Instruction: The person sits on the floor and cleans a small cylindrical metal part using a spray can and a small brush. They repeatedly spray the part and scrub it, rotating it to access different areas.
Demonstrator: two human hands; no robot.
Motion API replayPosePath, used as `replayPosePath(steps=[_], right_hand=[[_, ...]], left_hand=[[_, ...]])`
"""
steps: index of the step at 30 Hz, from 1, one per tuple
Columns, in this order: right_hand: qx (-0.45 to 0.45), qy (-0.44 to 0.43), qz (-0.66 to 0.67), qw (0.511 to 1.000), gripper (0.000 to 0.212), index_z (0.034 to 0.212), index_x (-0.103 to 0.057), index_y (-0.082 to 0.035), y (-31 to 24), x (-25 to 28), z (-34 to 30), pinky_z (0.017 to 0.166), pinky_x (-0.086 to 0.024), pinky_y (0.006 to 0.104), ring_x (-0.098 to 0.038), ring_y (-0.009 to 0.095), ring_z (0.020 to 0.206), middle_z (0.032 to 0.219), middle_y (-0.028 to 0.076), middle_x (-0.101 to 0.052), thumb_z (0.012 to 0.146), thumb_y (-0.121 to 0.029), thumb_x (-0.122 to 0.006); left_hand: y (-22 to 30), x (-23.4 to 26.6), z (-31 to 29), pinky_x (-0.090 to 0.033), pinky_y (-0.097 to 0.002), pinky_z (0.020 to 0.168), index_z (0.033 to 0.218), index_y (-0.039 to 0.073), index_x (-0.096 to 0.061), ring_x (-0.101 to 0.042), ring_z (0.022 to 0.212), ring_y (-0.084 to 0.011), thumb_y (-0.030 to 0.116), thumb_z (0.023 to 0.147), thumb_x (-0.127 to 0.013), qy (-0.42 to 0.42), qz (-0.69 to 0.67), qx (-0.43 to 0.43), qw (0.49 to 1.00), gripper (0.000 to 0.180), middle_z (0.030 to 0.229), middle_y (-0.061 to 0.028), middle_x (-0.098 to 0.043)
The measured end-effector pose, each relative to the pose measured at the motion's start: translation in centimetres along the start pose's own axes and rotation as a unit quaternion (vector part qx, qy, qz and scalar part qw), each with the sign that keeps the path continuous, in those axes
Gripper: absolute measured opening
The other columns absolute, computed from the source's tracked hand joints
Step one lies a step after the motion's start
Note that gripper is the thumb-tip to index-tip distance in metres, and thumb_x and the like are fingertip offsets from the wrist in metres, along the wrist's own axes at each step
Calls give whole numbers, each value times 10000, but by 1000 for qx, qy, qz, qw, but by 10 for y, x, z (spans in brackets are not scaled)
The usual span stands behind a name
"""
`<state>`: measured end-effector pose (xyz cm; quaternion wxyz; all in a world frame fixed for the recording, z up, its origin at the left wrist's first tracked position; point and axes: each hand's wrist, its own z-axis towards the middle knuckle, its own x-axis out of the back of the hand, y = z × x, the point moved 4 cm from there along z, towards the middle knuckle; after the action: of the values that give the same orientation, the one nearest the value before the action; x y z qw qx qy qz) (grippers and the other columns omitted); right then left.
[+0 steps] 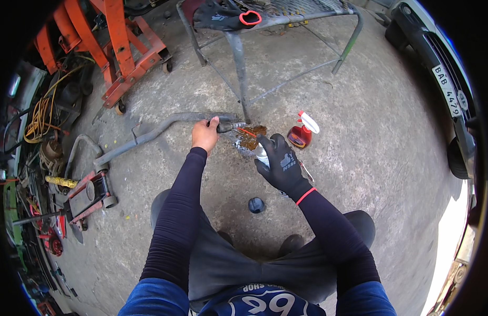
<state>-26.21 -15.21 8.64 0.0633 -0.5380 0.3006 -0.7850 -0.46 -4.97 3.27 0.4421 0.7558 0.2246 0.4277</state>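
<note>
My bare left hand (pixel 204 137) is closed around the dark end of a small part (pixel 231 127) with a ribbed, metallic tip; its exact kind I cannot make out. On my right hand (pixel 280 160) is a black glove with a red cuff. Its fingers wrap a white aerosol can (pixel 262 155), whose thin red straw (pixel 247 132) points at the part's metal tip. Below them, a brown wet puddle (pixel 253 140) with a whitish edge spreads on the concrete. Just right of the puddle stands a red spray bottle (pixel 300 136) with a white trigger head.
A dark round cap (pixel 256 205) lies between my feet. Leftward are a bent exhaust pipe (pixel 154 136), a floor jack (pixel 90 196) and an orange wheeled frame (pixel 125 68). Ahead, a metal table (pixel 307 20) carries a black glove (pixel 223 20). A car bumper (pixel 439 68) borders the right.
</note>
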Motion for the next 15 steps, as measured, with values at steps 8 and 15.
replayPosePath(steps=[8, 15], right_hand=[[-24, 4, -1, 1000, 695, 1486, -457, -131, 2, 0, 1, 860, -530, 511, -615, 410, 1038, 1273, 257, -482, 874, -297, -740], [-13, 3, -4, 1000, 699, 1483, -446, -116, 4, 4, 1, 875, -516, 482, -597, 403, 1060, 1233, 248, -504, 872, -256, -757]], left_hand=[[-1, -2, 1, -526, -381, 569, 876, -78, -657, -662, 585, -221, 353, 1013, -688, 1, 13, -14, 1000, 453, 694, -134, -651], [4, -5, -3, -485, -357, 573, 866, -42, -652, -607, 569, -170, 356, 1023, -675, -24, 26, -21, 999, 428, 677, -89, -629]])
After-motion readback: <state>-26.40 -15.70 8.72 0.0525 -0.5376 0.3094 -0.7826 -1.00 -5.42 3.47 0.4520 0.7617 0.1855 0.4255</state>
